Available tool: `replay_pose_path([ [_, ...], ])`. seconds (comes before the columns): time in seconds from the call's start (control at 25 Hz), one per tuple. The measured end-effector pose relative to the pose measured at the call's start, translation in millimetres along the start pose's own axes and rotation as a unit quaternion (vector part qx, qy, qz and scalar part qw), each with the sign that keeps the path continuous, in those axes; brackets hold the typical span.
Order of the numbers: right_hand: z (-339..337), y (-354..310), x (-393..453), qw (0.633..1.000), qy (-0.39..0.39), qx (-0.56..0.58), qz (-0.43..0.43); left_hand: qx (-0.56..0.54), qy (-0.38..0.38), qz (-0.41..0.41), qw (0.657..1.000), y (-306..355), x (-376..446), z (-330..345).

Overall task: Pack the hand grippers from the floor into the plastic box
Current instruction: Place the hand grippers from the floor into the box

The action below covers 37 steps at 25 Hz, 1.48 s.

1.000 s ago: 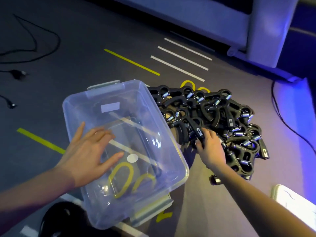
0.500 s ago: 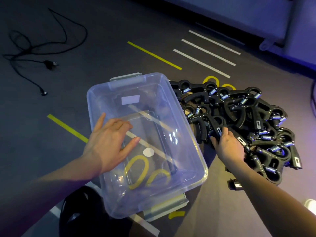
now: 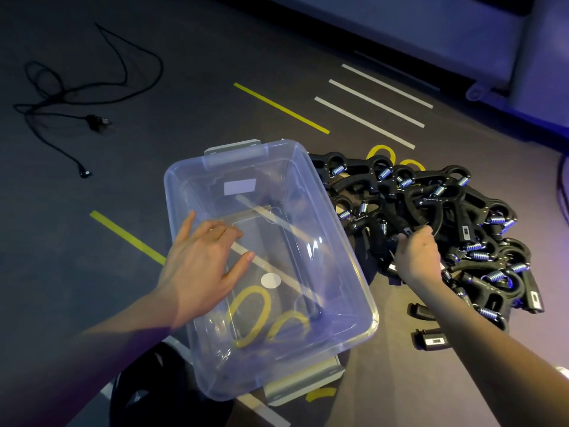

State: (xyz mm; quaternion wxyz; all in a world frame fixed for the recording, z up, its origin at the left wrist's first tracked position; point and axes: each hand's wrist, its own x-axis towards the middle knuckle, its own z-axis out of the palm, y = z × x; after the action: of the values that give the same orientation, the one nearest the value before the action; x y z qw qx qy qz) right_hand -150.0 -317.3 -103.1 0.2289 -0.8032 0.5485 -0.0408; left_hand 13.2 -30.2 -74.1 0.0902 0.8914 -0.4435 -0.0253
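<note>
A clear plastic box (image 3: pixel 363 306) stands on the dark floor with nothing in it; floor markings show through its bottom. My left hand (image 3: pixel 200 266) rests flat on its left rim, fingers spread over the opening. A pile of black hand grippers (image 3: pixel 455 217) with steel springs lies right of the box. My right hand (image 3: pixel 417 257) is at the near edge of the pile, fingers curled round the handle of one hand gripper (image 3: pixel 403 234).
A black cable (image 3: pixel 70 97) trails across the floor at the far left. Yellow and white tape lines (image 3: pixel 366 118) mark the floor beyond the box. Two loose black pieces (image 3: pixel 431 340) lie near my right forearm. A pale structure (image 3: pixel 462 32) runs along the back.
The view has shifted, so box and pile sit further right in frame. My right hand has closed more firmly on a gripper handle at the pile's edge. My left hand stays on the box.
</note>
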Motion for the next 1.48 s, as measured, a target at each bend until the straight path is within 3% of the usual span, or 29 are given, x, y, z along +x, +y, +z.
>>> replay_pose_path([
  [0.2,-43.9,-21.3,-25.5,0.984,0.081,0.123,-0.105,-0.009,0.034,-0.005,0.999,2.0,-1.5,-1.6],
  [0.36,-64.8,-78.6,-55.1,0.951,0.05,0.165,-0.256,-0.014,0.049,-0.019,0.999,3.7,-2.0,-4.0],
  [0.48,-46.1,-124.0,-72.2,0.931,-0.034,0.099,-0.349,-0.063,0.066,-0.045,0.995,-1.9,3.6,-11.2],
  [0.6,-15.5,-148.8,-77.3,0.917,-0.126,0.016,-0.378,-0.001,0.066,-0.031,0.997,-14.0,15.7,-22.1],
  [0.76,8.3,-156.4,-68.6,0.903,-0.184,0.012,-0.388,0.126,-0.051,0.013,0.991,-20.9,38.6,-26.7],
  [0.92,24.9,-157.1,-59.5,0.899,-0.207,-0.001,-0.387,0.101,-0.076,0.004,0.992,-21.0,61.6,-25.3],
  [1.0,29.6,-157.4,-59.0,0.884,-0.173,-0.031,-0.433,0.075,-0.088,-0.02,0.993,-20.8,64.5,-25.3],
  [1.16,39.5,-154.1,-53.3,0.789,-0.052,-0.188,-0.583,0.093,-0.087,-0.053,0.991,-19.3,63.2,-22.9],
  [1.24,40.4,-158.6,-51.9,0.769,-0.08,-0.223,-0.593,0.114,-0.089,-0.055,0.988,-19.0,63.4,-20.7],
  [1.48,40.1,-159.4,-55.2,0.765,-0.182,-0.252,-0.564,0.141,-0.071,-0.044,0.986,-23.8,67.2,-16.0],
])
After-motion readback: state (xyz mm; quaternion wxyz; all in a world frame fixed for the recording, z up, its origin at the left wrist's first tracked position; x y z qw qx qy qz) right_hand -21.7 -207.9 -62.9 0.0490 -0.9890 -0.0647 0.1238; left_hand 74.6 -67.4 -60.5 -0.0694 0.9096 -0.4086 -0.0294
